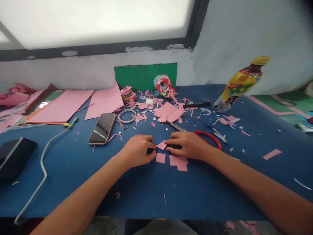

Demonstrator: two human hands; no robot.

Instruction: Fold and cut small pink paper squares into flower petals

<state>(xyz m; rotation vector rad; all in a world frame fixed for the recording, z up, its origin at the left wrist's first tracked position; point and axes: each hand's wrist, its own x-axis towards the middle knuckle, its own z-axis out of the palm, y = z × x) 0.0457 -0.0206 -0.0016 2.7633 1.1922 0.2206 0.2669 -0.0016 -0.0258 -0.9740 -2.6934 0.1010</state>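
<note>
A small pink paper piece (161, 146) with a fold line across it lies on the blue table between my hands. My left hand (140, 150) pinches its left corner with thumb and forefinger. My right hand (186, 145) has its forefinger on the right corner, with the thumb close below. Just beneath is a single pink paper square (160, 158), and to its right several overlapping pink squares (176, 160) partly lie under my right hand. Scissors with red handles (212, 135) rest behind my right hand, blades pointing left, partly hidden by it.
A phone (102, 129), a tape roll (127, 116) and pink sheets (61, 106) lie to the left, with a white cable (44, 160) and a black box (16, 158). Paper scraps, a black pen (197, 105) and a paper ring (162, 84) are behind; a tilted bottle (241, 85) stands right.
</note>
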